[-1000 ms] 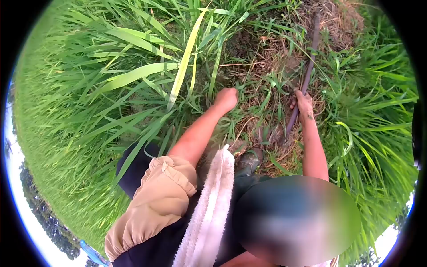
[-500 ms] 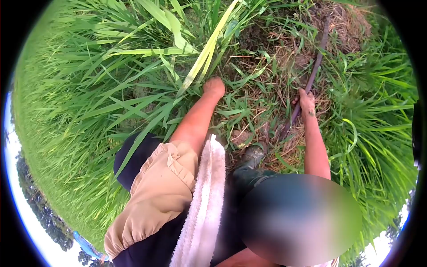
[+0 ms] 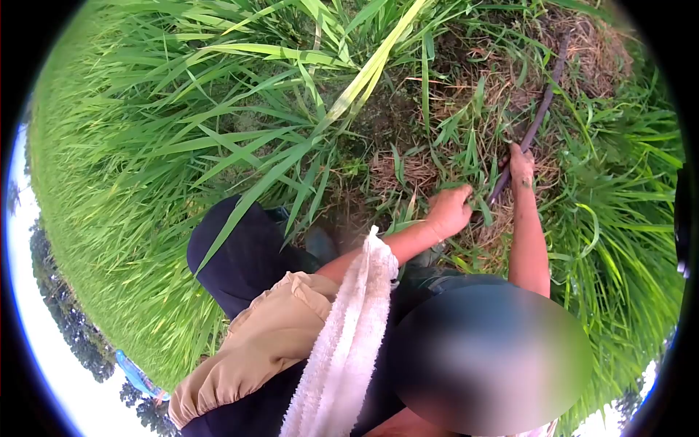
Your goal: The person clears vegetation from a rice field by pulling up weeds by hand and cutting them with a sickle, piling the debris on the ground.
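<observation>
My right hand [image 3: 521, 164] is wrapped round a dark, thin stick [image 3: 542, 113] that slants up and away over dry straw and weeds. Close by on its left, my left hand [image 3: 450, 210] is closed near the stick's lower end, over green weeds [image 3: 470, 138]; its fingers are curled and what they hold, if anything, is too small to make out. A pale towel [image 3: 342, 328] hangs down in front of my body, beside the beige sleeve [image 3: 255, 342] of my left arm.
Tall green grass [image 3: 109, 218] grows on the left, and more grass [image 3: 626, 218] stands on the right. Long yellowish blades [image 3: 371, 69] arch across the top middle. Dry straw [image 3: 404, 171] lies on muddy ground. A blue object [image 3: 135, 373] shows at the lower left.
My left hand has moved right, from beside the long blades to near the stick. My right hand still grips the stick. The view has shifted slightly, showing more bare ground in the middle.
</observation>
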The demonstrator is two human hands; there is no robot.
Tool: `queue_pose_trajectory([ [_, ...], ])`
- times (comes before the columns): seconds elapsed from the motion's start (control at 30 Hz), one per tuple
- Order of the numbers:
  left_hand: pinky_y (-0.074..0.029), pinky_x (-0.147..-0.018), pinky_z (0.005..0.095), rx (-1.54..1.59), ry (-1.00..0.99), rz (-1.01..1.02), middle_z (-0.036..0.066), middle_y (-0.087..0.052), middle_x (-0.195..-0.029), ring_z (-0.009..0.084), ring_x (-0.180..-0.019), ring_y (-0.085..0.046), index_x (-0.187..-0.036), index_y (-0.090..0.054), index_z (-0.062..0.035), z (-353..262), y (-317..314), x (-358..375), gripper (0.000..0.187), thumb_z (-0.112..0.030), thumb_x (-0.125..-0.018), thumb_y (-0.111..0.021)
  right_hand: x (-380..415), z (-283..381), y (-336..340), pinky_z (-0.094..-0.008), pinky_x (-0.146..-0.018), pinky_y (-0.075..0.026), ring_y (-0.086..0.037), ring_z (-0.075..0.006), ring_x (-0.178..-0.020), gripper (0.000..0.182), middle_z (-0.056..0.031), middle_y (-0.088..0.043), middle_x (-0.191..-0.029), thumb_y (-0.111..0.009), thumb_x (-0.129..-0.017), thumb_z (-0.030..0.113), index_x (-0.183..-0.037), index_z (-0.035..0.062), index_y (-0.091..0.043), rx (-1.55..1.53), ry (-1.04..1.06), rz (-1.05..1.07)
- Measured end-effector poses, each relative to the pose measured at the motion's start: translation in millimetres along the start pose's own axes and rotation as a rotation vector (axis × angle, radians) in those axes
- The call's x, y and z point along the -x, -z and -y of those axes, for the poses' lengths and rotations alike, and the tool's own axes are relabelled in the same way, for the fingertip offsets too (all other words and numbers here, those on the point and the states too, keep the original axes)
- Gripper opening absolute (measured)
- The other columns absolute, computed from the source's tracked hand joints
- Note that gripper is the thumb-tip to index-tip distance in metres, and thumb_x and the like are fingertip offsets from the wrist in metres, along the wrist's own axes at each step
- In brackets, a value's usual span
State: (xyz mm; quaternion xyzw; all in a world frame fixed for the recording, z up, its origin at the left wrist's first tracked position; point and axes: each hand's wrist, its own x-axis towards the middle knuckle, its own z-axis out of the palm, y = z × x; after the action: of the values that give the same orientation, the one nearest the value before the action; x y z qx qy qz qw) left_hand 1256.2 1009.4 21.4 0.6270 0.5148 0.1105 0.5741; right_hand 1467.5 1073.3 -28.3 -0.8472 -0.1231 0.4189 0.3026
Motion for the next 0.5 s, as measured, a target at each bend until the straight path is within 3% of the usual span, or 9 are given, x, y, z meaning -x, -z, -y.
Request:
queue_pose_trajectory([
  [0.07, -0.048, -0.079, 0.044, -0.199, 0.092, -0.215, 0.016, -0.052, -0.112, 0.0377, -0.09, -0.059, -0.099, -0.056, -0.0043, 21.2, 60.4, -11.1, 0.023, -0.011, -0.077, -0.056, -4.4, -2.0, 0.1, -0.0311, -0.047, -0.047, -0.058, -0.0181, -0.049, 0.031, -0.0067, -0.055, -0.062, -0.055, -0.086, 0.022, -0.102, -0.0038, -0.046, -0.004, -0.008, 0.004],
  [0.13, -0.048, -0.077, 0.0464, -0.502, 0.148, -0.464, 0.017, -0.045, -0.119, 0.0378, -0.09, -0.059, -0.108, -0.048, -0.0016, 84.1, 99.7, -22.1, 0.035, -0.014, -0.077, -0.057, -5.4, -3.3, -0.9, -0.0322, -0.046, -0.047, -0.058, -0.0186, -0.049, 0.034, -0.0072, -0.056, -0.063, -0.055, -0.086, 0.023, -0.104, -0.005, -0.047, 0.023, 0.007, 0.0],
  [0.2, -0.046, -0.083, 0.0479, -0.445, 0.621, -0.191, 0.026, -0.056, -0.109, 0.0401, -0.097, -0.058, -0.116, -0.039, 0.0041, 122.5, 130.7, -19.4, 0.052, -0.032, -0.082, -0.055, -7.5, -6.2, -3.5, -0.032, -0.045, -0.046, -0.057, -0.0189, -0.049, 0.029, -0.007, -0.055, -0.061, -0.056, -0.085, 0.024, -0.094, -0.0021, -0.048, 0.013, -0.001, -0.043],
  [0.23, -0.045, -0.085, 0.0482, -0.425, 0.684, -0.15, 0.028, -0.06, -0.102, 0.0416, -0.098, -0.058, -0.114, -0.042, 0.0046, 137.8, 132.0, -13.4, 0.053, -0.037, -0.083, -0.053, -9.9, -6.1, -4.6, -0.0319, -0.044, -0.046, -0.056, -0.019, -0.048, 0.027, -0.0069, -0.054, -0.06, -0.056, -0.084, 0.024, -0.089, -0.0007, -0.049, 0.004, -0.003, -0.069],
  [0.3, -0.047, -0.082, 0.0427, -0.463, 0.662, -0.16, 0.027, -0.06, -0.106, 0.0428, -0.093, -0.059, -0.11, -0.048, 0.0049, 164.2, 119.6, -10.5, 0.045, -0.029, -0.082, -0.054, -5.4, -5.4, -4.8, -0.0319, -0.044, -0.046, -0.055, -0.0186, -0.047, 0.027, -0.0071, -0.054, -0.06, -0.057, -0.085, 0.025, -0.09, -0.001, -0.049, -0.019, -0.005, -0.058],
  [0.4, -0.049, -0.077, 0.0352, -0.194, 0.467, -0.113, 0.023, -0.063, -0.098, 0.0352, -0.085, -0.063, -0.104, -0.056, 0.0035, 172.4, 113.3, -15.4, 0.031, -0.016, -0.08, -0.055, -7.1, -6.4, -2.2, -0.0317, -0.045, -0.046, -0.056, -0.0186, -0.047, 0.028, -0.0076, -0.055, -0.061, -0.056, -0.084, 0.024, -0.092, -0.002, -0.048, -0.016, 0.004, -0.054],
  [0.43, -0.049, -0.07, 0.0317, 0.4, 0.276, -0.179, 0.016, -0.065, -0.086, 0.0235, -0.075, -0.063, -0.099, -0.06, 0.0014, 151.0, 95.2, -15.9, 0.023, -0.004, -0.078, -0.052, -6.2, -6.0, -1.7, -0.0316, -0.045, -0.047, -0.057, -0.0187, -0.048, 0.03, -0.008, -0.056, -0.061, -0.056, -0.084, 0.024, -0.094, -0.0028, -0.048, -0.016, 0.012, -0.045],
  [0.47, -0.049, -0.067, 0.0316, 0.472, 0.035, -0.199, 0.01, -0.064, -0.078, 0.0148, -0.069, -0.058, -0.098, -0.06, 0.0013, 140.3, 70.2, -31.1, 0.022, 0.0, -0.078, -0.052, -4.3, -5.8, -2.4, -0.0315, -0.045, -0.047, -0.058, -0.0189, -0.048, 0.031, -0.0084, -0.057, -0.062, -0.056, -0.083, 0.023, -0.095, -0.0036, -0.047, -0.016, 0.019, -0.033],
  [0.5, -0.047, -0.065, 0.0285, 0.286, 0.007, -0.057, 0.007, -0.064, -0.08, 0.0131, -0.068, -0.055, -0.099, -0.059, 0.0014, 81.2, 72.9, -23.8, 0.022, 0.001, -0.079, -0.051, -4.5, -4.8, -2.9, -0.0314, -0.045, -0.047, -0.058, -0.019, -0.049, 0.033, -0.0088, -0.057, -0.063, -0.056, -0.083, 0.023, -0.097, -0.0044, -0.047, -0.019, 0.029, -0.022],
])
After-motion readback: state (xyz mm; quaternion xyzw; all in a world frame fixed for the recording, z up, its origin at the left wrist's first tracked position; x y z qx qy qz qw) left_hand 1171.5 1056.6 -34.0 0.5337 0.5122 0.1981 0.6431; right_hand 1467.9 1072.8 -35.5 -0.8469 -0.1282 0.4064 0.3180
